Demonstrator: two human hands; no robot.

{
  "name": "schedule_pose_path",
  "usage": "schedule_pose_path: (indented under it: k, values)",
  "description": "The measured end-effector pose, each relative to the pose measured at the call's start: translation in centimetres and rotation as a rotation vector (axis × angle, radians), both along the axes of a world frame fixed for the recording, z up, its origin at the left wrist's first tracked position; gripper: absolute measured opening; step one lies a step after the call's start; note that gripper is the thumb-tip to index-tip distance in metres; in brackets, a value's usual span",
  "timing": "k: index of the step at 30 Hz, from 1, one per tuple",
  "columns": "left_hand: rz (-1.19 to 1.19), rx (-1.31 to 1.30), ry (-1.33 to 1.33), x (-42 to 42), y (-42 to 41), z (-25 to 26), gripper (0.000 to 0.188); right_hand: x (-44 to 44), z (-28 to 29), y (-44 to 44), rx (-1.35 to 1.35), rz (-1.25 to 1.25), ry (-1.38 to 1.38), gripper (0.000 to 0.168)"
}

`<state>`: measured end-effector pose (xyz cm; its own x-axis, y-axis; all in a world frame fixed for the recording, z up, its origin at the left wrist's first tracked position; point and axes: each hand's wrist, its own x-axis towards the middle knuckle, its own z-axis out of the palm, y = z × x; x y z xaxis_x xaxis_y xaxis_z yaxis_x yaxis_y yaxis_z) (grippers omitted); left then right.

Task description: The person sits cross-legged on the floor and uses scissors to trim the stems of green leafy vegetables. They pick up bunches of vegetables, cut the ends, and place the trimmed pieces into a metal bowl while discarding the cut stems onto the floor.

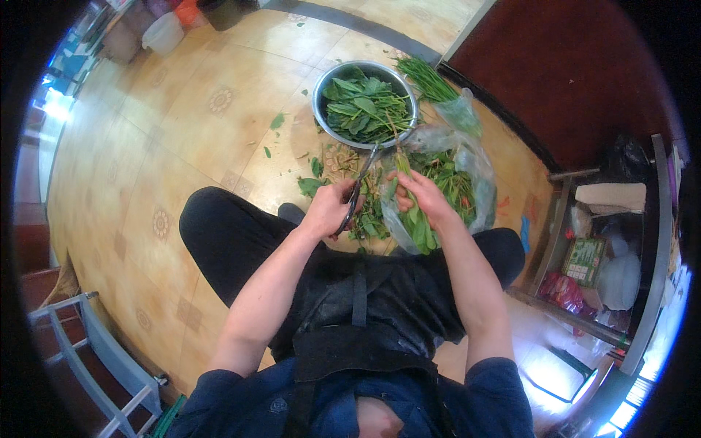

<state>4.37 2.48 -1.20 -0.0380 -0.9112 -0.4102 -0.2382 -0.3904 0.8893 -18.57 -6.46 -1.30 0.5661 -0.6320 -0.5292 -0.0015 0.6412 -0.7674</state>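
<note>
My left hand (332,207) grips a pair of scissors (360,183), whose blades point up towards the rim of a metal bowl (319,112). Leafy green vegetables (361,107) fill that bowl. In my right hand (419,196) is a bunch of leafy greens (419,225), its leaves hanging down towards my lap and its stems pointing at the bowl. Below and beside it, a clear plastic bag (484,189) lies open with more greens and stems in it. Cut leaves and stems (369,222) lie in a pile on the floor between my hands.
A bundle of thin green stalks (427,79) in a plastic bag lies right of the bowl. Loose leaves (277,121) dot the tiled floor. A shelf unit (589,315) with packages stands at the right, a metal-framed chair or rack (112,358) at lower left, a white bucket (163,34) at upper left.
</note>
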Motion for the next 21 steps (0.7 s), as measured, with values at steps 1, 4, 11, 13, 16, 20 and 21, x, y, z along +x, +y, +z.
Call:
schedule_pose_path:
  k: [1, 4, 11, 13, 16, 20, 21]
  values:
    - [-0.048, -0.063, -0.081, 0.3, 0.3, 0.0, 0.031, 0.2, -0.1, 0.0, -0.024, -0.001, 0.039, 0.028]
    - [-0.153, -0.046, -0.167, 0.4, 0.6, 1.8, 0.027, 0.4, -1.2, -0.1, -0.129, 0.022, 0.172, 0.026]
    - [-0.224, 0.063, -0.168, 0.0, 0.9, 2.1, 0.021, 0.9, -3.0, 0.5, -0.362, 0.249, 0.412, 0.033]
    - [-0.239, -0.029, -0.189, 0.3, 1.2, 0.1, 0.020, 1.3, -3.1, 0.5, -0.410, 0.269, 0.447, 0.036]
    - [-0.268, -0.027, -0.146, 0.7, 1.7, -1.4, 0.017, 1.4, -2.6, 0.3, -0.482, 0.409, 0.586, 0.042]
    - [-0.266, 0.405, 0.065, 0.7, 1.6, -0.5, 0.017, 0.1, -9.0, 0.5, -0.805, 0.549, 0.609, 0.040]
    - [-0.257, 0.451, 0.088, 0.8, 1.7, -0.6, 0.017, 0.5, -9.3, 0.8, -0.753, 0.632, 0.671, 0.044]
